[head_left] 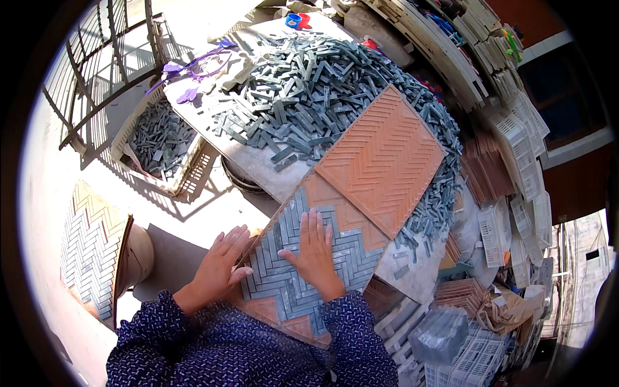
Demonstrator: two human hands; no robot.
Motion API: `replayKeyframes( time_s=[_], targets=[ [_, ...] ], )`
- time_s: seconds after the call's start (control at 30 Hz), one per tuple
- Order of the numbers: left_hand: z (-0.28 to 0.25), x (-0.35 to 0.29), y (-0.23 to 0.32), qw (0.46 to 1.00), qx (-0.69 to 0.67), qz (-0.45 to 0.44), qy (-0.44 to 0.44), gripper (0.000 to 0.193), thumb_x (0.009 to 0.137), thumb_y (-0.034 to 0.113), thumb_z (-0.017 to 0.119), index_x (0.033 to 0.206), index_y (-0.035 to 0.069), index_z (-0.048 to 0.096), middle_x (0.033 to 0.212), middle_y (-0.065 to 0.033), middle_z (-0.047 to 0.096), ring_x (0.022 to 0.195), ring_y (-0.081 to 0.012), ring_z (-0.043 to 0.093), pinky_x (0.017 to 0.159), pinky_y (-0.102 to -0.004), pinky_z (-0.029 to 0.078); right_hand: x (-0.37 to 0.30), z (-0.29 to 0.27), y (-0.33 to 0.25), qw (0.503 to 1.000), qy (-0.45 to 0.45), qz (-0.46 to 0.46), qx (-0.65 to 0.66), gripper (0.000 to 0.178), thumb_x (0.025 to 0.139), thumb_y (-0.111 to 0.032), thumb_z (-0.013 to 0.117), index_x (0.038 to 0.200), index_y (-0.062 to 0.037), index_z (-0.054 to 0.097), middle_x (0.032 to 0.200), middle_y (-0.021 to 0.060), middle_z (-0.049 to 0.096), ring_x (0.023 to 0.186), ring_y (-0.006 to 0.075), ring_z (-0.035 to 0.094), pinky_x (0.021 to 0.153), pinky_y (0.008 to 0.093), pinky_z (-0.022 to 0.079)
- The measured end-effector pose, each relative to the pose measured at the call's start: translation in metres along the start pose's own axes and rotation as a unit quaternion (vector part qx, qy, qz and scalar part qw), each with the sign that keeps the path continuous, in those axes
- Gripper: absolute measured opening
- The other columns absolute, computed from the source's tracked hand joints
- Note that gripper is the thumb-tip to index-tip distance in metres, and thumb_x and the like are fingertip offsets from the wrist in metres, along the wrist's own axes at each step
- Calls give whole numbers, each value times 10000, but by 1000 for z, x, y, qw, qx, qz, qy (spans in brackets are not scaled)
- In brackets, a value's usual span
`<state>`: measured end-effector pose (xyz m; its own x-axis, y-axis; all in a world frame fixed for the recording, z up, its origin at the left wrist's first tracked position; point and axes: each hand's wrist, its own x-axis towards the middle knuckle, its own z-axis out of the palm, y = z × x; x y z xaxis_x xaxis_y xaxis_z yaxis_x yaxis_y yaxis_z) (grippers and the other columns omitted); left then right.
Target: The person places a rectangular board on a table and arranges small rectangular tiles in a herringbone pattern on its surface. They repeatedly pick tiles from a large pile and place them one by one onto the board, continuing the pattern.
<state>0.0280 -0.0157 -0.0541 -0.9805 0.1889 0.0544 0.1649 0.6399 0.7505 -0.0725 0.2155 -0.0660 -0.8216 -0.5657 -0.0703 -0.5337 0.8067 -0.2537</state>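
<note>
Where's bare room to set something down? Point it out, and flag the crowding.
Bare: a strip of the pale tabletop, between its left edge and the heap of grey stick-shaped tiles; also its near right corner, bordered by stray tiles. Crowded: the heap itself, and the part-tiled orange rectangular panel under the right hand.

Three herringbone-patterned trays (345,213) (382,161) (82,198), one tile heap (309,90), one tile-filled basket (191,169), two small round pieces (293,20) (304,22).

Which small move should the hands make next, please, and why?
Perhaps the right hand, spread over the laid grey strips and seemingly empty, should take another strip from the pile, because the tray underneath shows bare orange parts toward both ends.
</note>
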Motion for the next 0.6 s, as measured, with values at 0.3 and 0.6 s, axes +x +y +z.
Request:
replayKeyframes(
  time_s=[0.3, 0.6],
  targets=[
    [-1, -5, -10, 998, -25, -45, 24, 676, 860, 298, 577, 1412, 21, 302, 1449, -187, 331, 1345, -351, 305, 1112, -461, 216, 13, 3, 12, 1000, 23, 9, -9, 992, 806, -616, 523, 1437, 53, 151, 1501, 258, 136, 1400, 376, 135, 1098, 571, 81],
    [-2, 2, -6, 998, -34, -36, 31, 654, 859, 271, 577, 1401, 9, 321, 1420, -208, 369, 1326, -365, 331, 1104, -447, 242, 26, -1, 23, 997, 68, 40, -8, 928, 839, -605, 485, 1430, 46, 187, 1490, 249, 187, 1396, 367, 158, 1101, 558, 101]
  ],
)
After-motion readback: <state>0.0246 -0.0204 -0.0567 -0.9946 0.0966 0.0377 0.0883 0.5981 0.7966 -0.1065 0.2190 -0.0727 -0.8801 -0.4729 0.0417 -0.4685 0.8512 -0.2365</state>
